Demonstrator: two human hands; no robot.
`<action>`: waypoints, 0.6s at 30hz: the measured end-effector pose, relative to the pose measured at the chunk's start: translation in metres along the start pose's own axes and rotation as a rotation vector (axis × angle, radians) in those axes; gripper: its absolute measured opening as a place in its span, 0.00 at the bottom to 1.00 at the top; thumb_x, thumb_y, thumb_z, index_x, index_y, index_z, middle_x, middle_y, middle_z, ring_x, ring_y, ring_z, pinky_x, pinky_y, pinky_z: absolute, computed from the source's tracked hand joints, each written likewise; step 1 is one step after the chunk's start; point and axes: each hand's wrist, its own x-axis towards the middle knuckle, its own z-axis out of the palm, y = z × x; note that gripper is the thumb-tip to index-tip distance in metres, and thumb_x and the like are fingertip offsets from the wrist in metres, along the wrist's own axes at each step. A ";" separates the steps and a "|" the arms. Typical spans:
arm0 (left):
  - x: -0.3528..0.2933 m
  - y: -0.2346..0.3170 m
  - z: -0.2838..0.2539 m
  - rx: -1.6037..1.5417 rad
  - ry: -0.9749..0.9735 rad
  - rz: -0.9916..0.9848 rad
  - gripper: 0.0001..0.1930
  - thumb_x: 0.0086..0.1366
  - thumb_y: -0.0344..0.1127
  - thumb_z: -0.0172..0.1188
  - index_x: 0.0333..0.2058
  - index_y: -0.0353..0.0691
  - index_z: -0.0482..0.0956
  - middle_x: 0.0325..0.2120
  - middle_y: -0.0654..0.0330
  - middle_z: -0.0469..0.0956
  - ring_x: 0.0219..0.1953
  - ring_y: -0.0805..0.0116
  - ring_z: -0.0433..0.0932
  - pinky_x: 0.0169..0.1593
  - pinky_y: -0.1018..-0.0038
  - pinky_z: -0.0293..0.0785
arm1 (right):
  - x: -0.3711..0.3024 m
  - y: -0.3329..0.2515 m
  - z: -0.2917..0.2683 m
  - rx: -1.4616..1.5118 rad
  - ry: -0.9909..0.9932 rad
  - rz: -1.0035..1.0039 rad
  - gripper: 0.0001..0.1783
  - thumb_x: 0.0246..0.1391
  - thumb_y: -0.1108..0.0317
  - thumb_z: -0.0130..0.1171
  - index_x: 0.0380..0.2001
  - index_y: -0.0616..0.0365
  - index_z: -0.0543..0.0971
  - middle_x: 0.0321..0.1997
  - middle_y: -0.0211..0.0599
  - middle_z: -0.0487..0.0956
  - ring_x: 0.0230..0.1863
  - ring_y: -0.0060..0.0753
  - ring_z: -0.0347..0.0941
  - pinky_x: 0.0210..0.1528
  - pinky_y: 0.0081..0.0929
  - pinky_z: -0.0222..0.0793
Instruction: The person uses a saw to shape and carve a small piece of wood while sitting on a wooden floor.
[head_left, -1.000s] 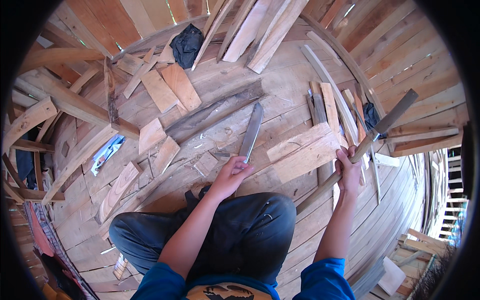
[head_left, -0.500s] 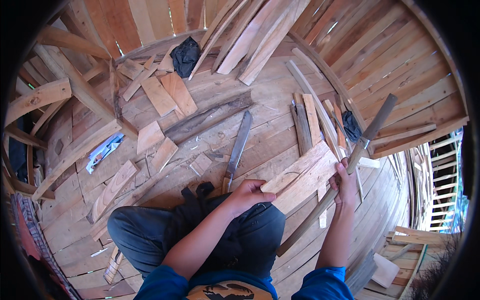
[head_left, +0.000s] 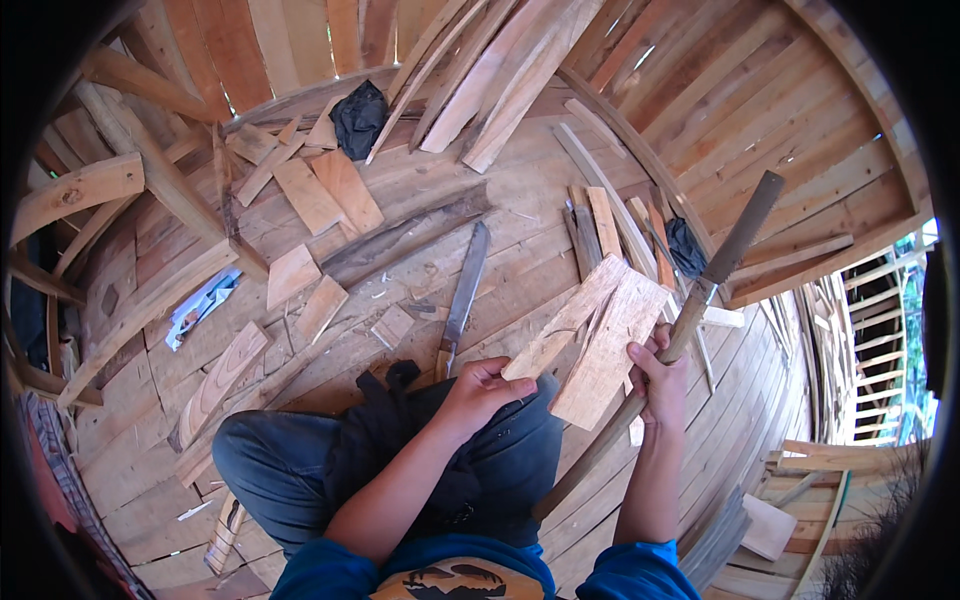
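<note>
Board (head_left: pixel 622 340) is up off the floor (head_left: pixel 400 270), split, between both grips. Left grip (head_left: pixel 480 396) pinches its narrow side, probably for steadying; right grip (head_left: pixel 661 377) wraps the bladed pole (head_left: pixel 692 318), maybe bracing the board's edge too.

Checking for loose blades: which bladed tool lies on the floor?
The short-handled knife, just beyond the left hand; the long-handled bladed tool is in the right hand.
</note>
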 end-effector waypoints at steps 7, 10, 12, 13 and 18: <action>-0.001 0.044 -0.056 0.304 0.080 0.159 0.08 0.59 0.30 0.68 0.37 0.34 0.83 0.30 0.65 0.82 0.33 0.82 0.77 0.40 0.82 0.72 | 0.003 -0.006 -0.009 -0.066 0.041 -0.048 0.23 0.46 0.81 0.67 0.29 0.48 0.62 0.21 0.23 0.71 0.14 0.11 0.60 0.10 0.14 0.50; -0.003 0.059 -0.059 0.400 0.089 0.233 0.07 0.60 0.30 0.67 0.36 0.35 0.83 0.30 0.65 0.82 0.32 0.81 0.76 0.39 0.81 0.71 | 0.005 -0.006 -0.013 -0.116 0.048 -0.089 0.22 0.47 0.81 0.66 0.29 0.48 0.62 0.22 0.24 0.73 0.15 0.10 0.62 0.11 0.13 0.51; -0.004 0.068 -0.073 0.202 0.183 0.304 0.07 0.61 0.30 0.66 0.37 0.35 0.83 0.30 0.65 0.82 0.33 0.80 0.77 0.40 0.81 0.71 | 0.011 -0.007 -0.016 -0.132 0.094 -0.139 0.22 0.47 0.81 0.66 0.29 0.48 0.62 0.22 0.23 0.73 0.15 0.10 0.62 0.11 0.13 0.52; -0.006 0.072 -0.083 0.100 0.228 0.337 0.07 0.62 0.30 0.65 0.37 0.35 0.83 0.30 0.65 0.83 0.33 0.79 0.78 0.40 0.81 0.71 | 0.013 -0.016 -0.023 -0.129 0.151 -0.115 0.22 0.47 0.80 0.66 0.29 0.48 0.62 0.22 0.23 0.72 0.14 0.10 0.60 0.11 0.13 0.51; -0.012 0.089 -0.139 0.442 0.372 0.289 0.05 0.62 0.32 0.65 0.33 0.36 0.83 0.27 0.64 0.82 0.31 0.80 0.77 0.38 0.80 0.70 | 0.017 -0.031 -0.057 -0.160 0.200 -0.133 0.22 0.48 0.79 0.66 0.29 0.46 0.61 0.21 0.20 0.69 0.13 0.10 0.58 0.10 0.12 0.50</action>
